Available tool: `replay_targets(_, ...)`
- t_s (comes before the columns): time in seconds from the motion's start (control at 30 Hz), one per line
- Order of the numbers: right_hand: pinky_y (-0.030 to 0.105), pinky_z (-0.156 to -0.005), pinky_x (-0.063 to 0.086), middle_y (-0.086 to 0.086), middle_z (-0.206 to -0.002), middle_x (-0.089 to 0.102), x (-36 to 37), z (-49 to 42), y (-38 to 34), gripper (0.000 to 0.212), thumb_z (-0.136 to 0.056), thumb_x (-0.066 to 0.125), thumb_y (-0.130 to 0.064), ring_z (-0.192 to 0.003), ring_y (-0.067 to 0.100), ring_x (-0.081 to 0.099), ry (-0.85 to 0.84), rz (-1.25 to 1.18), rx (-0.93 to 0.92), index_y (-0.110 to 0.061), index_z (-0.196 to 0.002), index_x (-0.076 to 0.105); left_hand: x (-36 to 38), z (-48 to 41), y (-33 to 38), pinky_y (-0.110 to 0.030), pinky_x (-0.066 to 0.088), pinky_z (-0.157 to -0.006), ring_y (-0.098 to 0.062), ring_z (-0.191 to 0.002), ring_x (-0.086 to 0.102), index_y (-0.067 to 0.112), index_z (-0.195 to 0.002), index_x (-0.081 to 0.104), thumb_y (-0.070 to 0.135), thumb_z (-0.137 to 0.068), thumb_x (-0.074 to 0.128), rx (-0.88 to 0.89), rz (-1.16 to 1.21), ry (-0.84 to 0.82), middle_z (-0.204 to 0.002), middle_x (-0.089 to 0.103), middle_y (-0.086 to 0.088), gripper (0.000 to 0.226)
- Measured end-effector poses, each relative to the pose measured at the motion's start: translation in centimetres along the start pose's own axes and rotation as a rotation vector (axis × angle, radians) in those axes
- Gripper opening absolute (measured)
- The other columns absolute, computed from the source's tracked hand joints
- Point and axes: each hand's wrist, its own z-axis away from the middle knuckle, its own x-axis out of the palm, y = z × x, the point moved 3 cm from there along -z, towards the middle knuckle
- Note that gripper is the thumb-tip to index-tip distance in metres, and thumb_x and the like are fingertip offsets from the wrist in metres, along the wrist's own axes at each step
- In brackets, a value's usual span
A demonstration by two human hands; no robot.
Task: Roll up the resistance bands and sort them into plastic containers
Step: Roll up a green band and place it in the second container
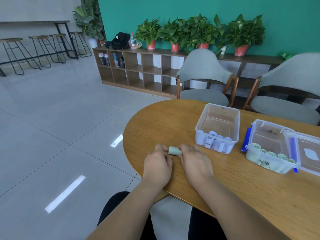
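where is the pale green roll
In the head view, the pale green roll is on the table near its left end, held between the left hand and right hand.

Bright, even light throughout. Two white glare streaks (65, 194) sit on the glossy floor (43, 104) left of the surface (164, 122). Shadows on it are faint. Wide-angle distortion bows the edges.

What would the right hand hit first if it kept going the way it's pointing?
The green roll, which the right hand already grips at one end. Just beyond it, probably the left hand, holding the other end.
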Motion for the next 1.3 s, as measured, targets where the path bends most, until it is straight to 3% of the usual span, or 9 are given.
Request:
replay_targets(0.23,0.035,-0.073,0.049,-0.003,-0.101,0.063,-1.0,0.5,0.2,0.023,-0.103,0.057,-0.041,-0.106,0.019,0.059,-0.021,-0.116,0.123,-0.029,-0.122,0.059,-0.8,0.1,2.3,-0.030,0.055,-0.066,-0.014,-0.073,0.068,0.026,-0.113,0.049,0.016,-0.098,0.061,-0.328,0.387,-0.054,-0.087,0.076,-0.004,0.022)
replay_targets(0.37,0.035,-0.074,0.052,-0.007,-0.099,0.067,-1.4,1.8,1.2,0.022,-0.098,0.062,-0.046,-0.099,0.019,0.063,0.034,-0.285,0.226,-0.031,-0.116,0.061,0.2,0.6,3.2,-0.047,0.061,-0.090,-0.020,-0.087,0.077,0.030,-0.107,0.050,0.018,-0.088,0.073,-0.458,0.621,-0.050,-0.090,0.078,-0.001,0.032)
replay_targets(0.47,0.036,-0.074,0.055,-0.011,-0.097,0.070,-2.7,3.3,2.2,0.021,-0.094,0.067,-0.044,-0.095,0.016,0.068,0.130,-0.431,0.293,-0.034,-0.111,0.061,1.0,1.1,5.0,-0.043,0.060,-0.092,-0.020,-0.092,0.076,0.028,-0.107,0.053,0.021,-0.084,0.080,-0.486,0.715,-0.029,-0.096,0.078,0.001,0.036)
replay_targets(0.63,0.034,-0.069,0.049,-0.015,-0.088,0.068,-5.4,6.0,4.4,0.021,-0.092,0.072,-0.046,-0.090,0.014,0.065,0.293,-0.535,0.367,-0.034,-0.104,0.060,2.1,2.7,9.3,-0.024,0.048,-0.068,-0.014,-0.085,0.072,0.020,-0.111,0.055,0.019,-0.085,0.084,-0.443,0.797,-0.053,-0.096,0.075,0.001,0.039)
replay_targets(0.8,0.038,-0.069,0.054,-0.016,-0.073,0.064,-7.7,8.9,6.5,0.025,-0.089,0.076,-0.040,-0.089,0.019,0.066,0.397,-0.550,0.396,-0.031,-0.104,0.058,3.4,3.9,12.6,-0.015,0.046,-0.064,-0.006,-0.084,0.073,0.020,-0.107,0.060,0.014,-0.082,0.085,-0.318,0.788,-0.113,-0.100,0.077,0.002,0.036)
replay_targets(0.9,0.034,-0.066,0.050,-0.015,-0.076,0.059,-9.0,10.5,7.9,0.027,-0.088,0.078,-0.040,-0.082,0.014,0.061,0.443,-0.536,0.427,-0.030,-0.106,0.062,4.4,4.4,14.4,-0.006,0.043,-0.056,0.004,-0.071,0.070,0.017,-0.109,0.060,0.011,-0.080,0.086,-0.275,0.803,-0.150,-0.097,0.077,0.004,0.039)
replay_targets(1.07,0.031,-0.068,0.051,-0.011,-0.085,0.061,-10.9,12.0,10.3,0.025,-0.087,0.079,-0.040,-0.081,0.006,0.060,0.474,-0.502,0.460,-0.035,-0.106,0.064,5.7,5.2,17.2,-0.015,0.046,-0.068,-0.002,-0.088,0.072,0.022,-0.110,0.059,0.013,-0.082,0.086,-0.193,0.779,-0.232,-0.100,0.076,0.009,0.040)
replay_targets(1.2,0.028,-0.071,0.051,-0.014,-0.089,0.065,-12.3,12.6,11.9,0.025,-0.086,0.081,-0.039,-0.086,0.002,0.061,0.464,-0.470,0.472,-0.036,-0.103,0.063,6.4,5.4,19.1,-0.006,0.045,-0.059,-0.002,-0.079,0.073,0.020,-0.109,0.057,0.009,-0.083,0.083,-0.120,0.766,-0.271,-0.095,0.077,0.008,0.039)
replay_targets(1.3,0.015,-0.073,0.049,-0.022,-0.090,0.070,-13.3,12.6,13.2,0.023,-0.084,0.083,-0.034,-0.088,-0.002,0.064,0.400,-0.526,0.466,-0.035,-0.100,0.067,6.7,5.0,20.0,-0.011,0.048,-0.059,0.000,-0.075,0.073,0.017,-0.108,0.055,0.002,-0.082,0.079,-0.052,0.734,-0.300,-0.096,0.078,0.004,0.038)
